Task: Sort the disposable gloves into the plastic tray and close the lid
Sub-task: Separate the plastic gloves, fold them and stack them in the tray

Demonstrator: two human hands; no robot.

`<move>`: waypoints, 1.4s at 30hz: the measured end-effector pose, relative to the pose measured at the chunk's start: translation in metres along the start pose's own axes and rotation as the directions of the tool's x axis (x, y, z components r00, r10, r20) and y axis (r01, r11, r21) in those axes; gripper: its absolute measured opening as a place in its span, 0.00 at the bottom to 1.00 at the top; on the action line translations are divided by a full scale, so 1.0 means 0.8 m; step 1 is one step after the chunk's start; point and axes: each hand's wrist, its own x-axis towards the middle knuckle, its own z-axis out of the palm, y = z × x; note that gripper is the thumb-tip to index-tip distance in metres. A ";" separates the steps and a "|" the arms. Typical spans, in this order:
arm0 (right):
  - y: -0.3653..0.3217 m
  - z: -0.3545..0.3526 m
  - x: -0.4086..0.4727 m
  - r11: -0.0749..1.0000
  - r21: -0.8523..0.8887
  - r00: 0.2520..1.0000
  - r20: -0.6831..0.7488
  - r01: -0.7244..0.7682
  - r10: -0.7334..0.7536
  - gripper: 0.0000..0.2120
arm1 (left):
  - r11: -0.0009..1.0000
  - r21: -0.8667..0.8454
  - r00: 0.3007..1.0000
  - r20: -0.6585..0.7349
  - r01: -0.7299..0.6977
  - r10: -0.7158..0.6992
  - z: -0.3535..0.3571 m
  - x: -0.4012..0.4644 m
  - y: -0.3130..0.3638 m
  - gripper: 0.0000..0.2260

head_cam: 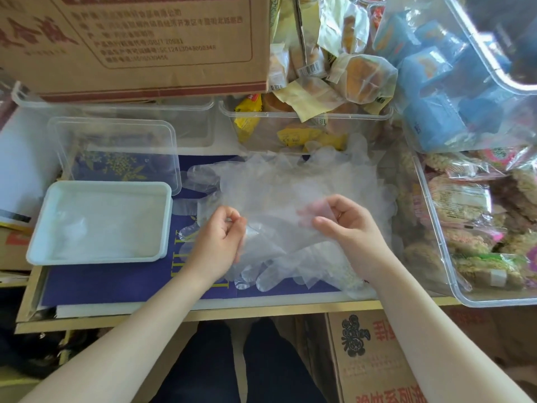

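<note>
Two bare hands worked over a loose heap of thin, crinkled, see-through disposable gloves (290, 193) on a purple mat. The left hand (222, 237) and right hand (347, 225) each pinched filmy glove plastic with curled fingers. One shallow rectangular white plastic tray (43, 237) sat left, one clear lid (171, 158) behind it.

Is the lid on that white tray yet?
No, it is off. The white tray lies open-topped, with clear film inside, and the clear lid lies apart behind it. Both hands are at the glove pile.
</note>
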 end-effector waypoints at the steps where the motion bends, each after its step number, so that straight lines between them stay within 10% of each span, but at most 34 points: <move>1: 0.000 0.004 0.004 0.998 -0.066 1.000 -0.029 0.006 -0.008 0.04 | 0.999 0.010 0.998 0.030 0.053 -0.054 -0.003 -0.003 0.000 0.07; 4: 0.002 0.018 0.016 0.970 -0.241 0.993 -0.108 0.025 -0.052 0.09 | 0.965 0.244 0.978 0.161 0.094 -0.136 -0.016 -0.013 -0.001 0.10; 6: -0.002 0.023 0.019 0.947 -0.319 0.996 -0.068 0.029 -0.053 0.11 | 0.875 0.471 0.989 -0.030 -0.112 0.143 -0.029 -0.019 0.000 0.16; 9: -0.017 0.034 0.014 0.929 -0.364 0.988 0.153 0.062 -0.007 0.10 | 0.777 0.405 0.831 -0.072 -0.481 0.552 -0.042 -0.018 0.007 0.32; 13: -0.040 0.057 0.002 0.943 -0.324 0.887 0.455 0.079 0.082 0.05 | 0.972 0.039 0.939 0.270 -0.231 0.212 -0.035 0.000 0.018 0.49; 18: -0.033 0.061 0.010 0.977 -0.210 0.955 0.295 0.038 0.026 0.06 | 0.957 -0.288 0.892 0.442 0.041 0.095 -0.037 0.008 0.008 0.38; 23: -0.002 0.055 0.026 0.962 -0.262 0.994 0.057 -0.072 0.090 0.07 | 0.994 -0.108 0.964 0.265 0.013 0.016 -0.027 0.002 -0.003 0.03; 34: 0.059 0.035 0.074 0.693 -0.718 0.992 -0.121 -0.064 -0.034 0.04 | 0.955 0.068 0.957 0.012 0.288 -0.290 -0.041 0.037 -0.020 0.20; 42: 0.090 0.024 0.095 0.271 -0.941 0.969 -0.152 -0.203 0.197 0.39 | 0.947 0.051 0.940 0.116 0.316 -0.320 -0.047 0.059 -0.037 0.17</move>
